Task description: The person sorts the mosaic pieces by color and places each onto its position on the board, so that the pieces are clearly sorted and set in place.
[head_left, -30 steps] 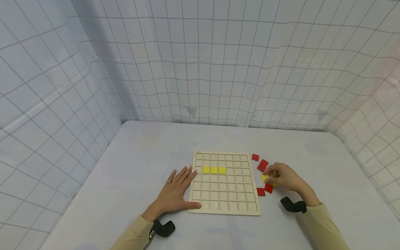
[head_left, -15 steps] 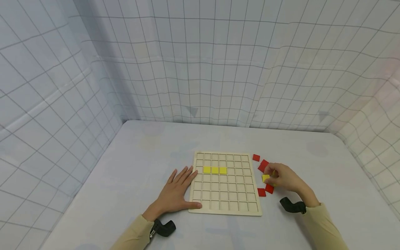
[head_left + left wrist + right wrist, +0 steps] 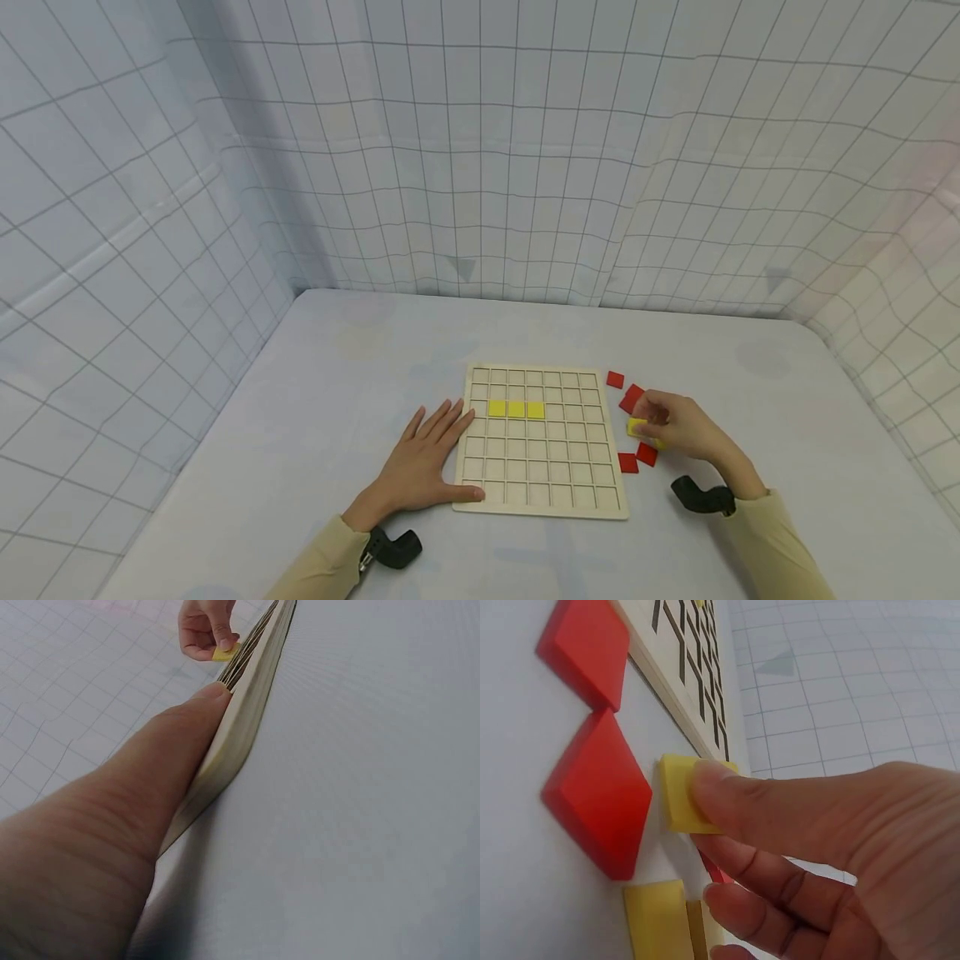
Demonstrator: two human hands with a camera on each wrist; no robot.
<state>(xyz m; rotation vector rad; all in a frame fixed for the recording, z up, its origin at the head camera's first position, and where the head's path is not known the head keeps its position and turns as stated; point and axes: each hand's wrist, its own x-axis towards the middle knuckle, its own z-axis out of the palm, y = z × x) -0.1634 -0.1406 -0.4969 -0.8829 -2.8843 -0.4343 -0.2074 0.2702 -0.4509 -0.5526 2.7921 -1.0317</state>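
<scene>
A pale wooden board with a grid of square recesses lies on the table. Three yellow tiles sit side by side in one of its upper rows. My left hand rests with spread fingers along the board's left edge, its thumb over the lower left corner. Off the right edge, my right hand pinches a yellow square tile between thumb and fingers. More yellow tiles lie under that hand, partly hidden by its fingers. In the left wrist view the pinched tile shows beyond the board.
Red square tiles lie around the right hand: two nearer the person, others farther back. A white grid-patterned curtain hangs behind the table. Each wrist wears a black camera mount.
The right hand stays by the loose tiles; its fingers shift slightly and the yellow tile in its pinch turns a little. The left hand keeps its place on the board.
</scene>
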